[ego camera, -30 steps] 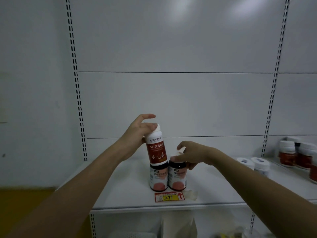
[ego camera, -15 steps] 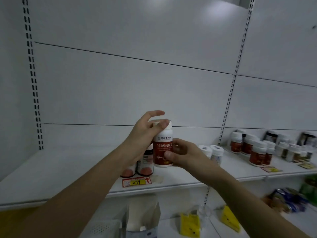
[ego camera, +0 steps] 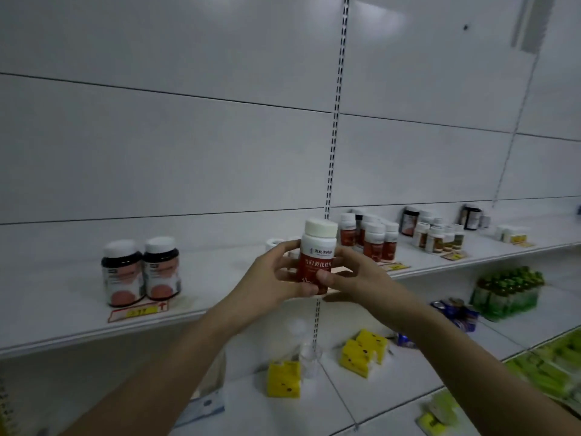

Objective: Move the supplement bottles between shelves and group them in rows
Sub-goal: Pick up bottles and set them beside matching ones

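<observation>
White slotted panels backed a long shelf [ego camera: 220,297] that ran off to the right; on its left part two dark-bodied bottles [ego camera: 141,270] stood side by side behind a yellow price tag [ego camera: 138,311], and further right a group of red-labelled, white-capped bottles [ego camera: 371,239] stood in a loose cluster. Between them, held upright in front of the shelf edge, was the red bottle [ego camera: 317,256]; the left hand [ego camera: 276,275] wrapped its fingers round one side, the right hand [ego camera: 352,275] gripped the other with the thumb across the label. It matched the cluster to the right, so that looked the likely home; the sound way was to let one hand carry it low around the body, set it down flat just beside its fellows, label forward, without nudging the neighbours over.
</observation>
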The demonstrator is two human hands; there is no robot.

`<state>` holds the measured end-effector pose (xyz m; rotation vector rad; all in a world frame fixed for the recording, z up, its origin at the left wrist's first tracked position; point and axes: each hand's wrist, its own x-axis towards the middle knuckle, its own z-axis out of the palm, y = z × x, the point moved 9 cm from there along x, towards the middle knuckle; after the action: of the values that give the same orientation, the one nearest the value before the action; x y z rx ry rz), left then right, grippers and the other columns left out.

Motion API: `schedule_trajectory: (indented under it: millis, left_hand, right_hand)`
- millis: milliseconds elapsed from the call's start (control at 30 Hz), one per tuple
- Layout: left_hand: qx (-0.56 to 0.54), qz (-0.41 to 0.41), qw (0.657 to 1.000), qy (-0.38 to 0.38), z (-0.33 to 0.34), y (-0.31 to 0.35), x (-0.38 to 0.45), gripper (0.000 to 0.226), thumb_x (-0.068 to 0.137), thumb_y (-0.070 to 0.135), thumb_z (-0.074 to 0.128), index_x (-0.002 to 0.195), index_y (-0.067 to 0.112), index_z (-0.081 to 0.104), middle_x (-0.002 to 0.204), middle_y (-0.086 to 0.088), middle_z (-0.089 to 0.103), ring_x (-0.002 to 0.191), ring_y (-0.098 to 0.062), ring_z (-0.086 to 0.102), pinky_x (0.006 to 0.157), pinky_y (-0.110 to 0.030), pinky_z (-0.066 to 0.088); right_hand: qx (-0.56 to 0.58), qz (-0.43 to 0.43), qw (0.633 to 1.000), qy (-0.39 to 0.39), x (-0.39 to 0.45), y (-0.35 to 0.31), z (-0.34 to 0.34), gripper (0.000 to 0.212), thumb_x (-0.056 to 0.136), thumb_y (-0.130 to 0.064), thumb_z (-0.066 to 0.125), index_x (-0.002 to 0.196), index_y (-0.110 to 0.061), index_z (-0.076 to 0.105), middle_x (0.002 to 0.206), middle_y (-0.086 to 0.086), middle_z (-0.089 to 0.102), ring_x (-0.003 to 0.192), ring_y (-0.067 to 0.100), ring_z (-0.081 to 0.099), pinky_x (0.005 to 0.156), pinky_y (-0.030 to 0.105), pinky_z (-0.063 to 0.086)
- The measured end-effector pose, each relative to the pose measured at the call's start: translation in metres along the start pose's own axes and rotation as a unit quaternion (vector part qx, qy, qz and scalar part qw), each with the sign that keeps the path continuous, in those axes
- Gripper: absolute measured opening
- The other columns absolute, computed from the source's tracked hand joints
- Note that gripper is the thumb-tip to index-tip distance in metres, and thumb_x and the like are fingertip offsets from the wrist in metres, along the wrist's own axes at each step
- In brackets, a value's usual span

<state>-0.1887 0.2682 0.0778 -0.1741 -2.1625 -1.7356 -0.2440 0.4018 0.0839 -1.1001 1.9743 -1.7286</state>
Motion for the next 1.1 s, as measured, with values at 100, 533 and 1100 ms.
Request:
schedule_trajectory:
  millis: [100,533,1100]
  left_hand:
    - [-0.006,0.000,1.000,0.009,0.064,-0.006,0.008,0.071,0.068,0.004,0.085,0.122,0.038,0.054,0.106,0.003,0.071,0.095,-0.009,0.071,0.074,-0.019,0.054]
    - [0.068,-0.006,0.996,-0.057,0.254,0.016,0.066,0.064,0.069,0.011,0.085,0.118,0.037,0.052,0.109,0.009,0.063,0.098,-0.009,0.066,0.080,-0.025,0.058]
    - [0.102,0.016,0.991,0.088,0.137,0.025,0.183,0.039,0.080,0.015,0.078,0.114,0.027,0.063,0.108,-0.001,0.070,0.098,-0.015,0.069,0.078,-0.034,0.061]
  right_hand:
    - [-0.035,-0.003,0.999,0.019,-0.029,-0.002,-0.063,0.045,0.077,-0.043,0.068,0.118,-0.027,0.062,0.117,0.002,0.065,0.099,0.011,0.070,0.078,0.031,0.061]
    - [-0.085,-0.011,0.993,0.085,-0.101,0.005,-0.244,0.036,0.077,-0.042,0.066,0.110,-0.031,0.059,0.114,-0.003,0.064,0.095,0.013,0.068,0.068,0.028,0.060]
    - [-0.117,-0.088,0.988,0.051,0.054,0.025,-0.247,0.029,0.095,-0.037,0.059,0.123,-0.029,0.056,0.113,-0.009,0.063,0.098,0.011,0.066,0.076,0.032,0.061]
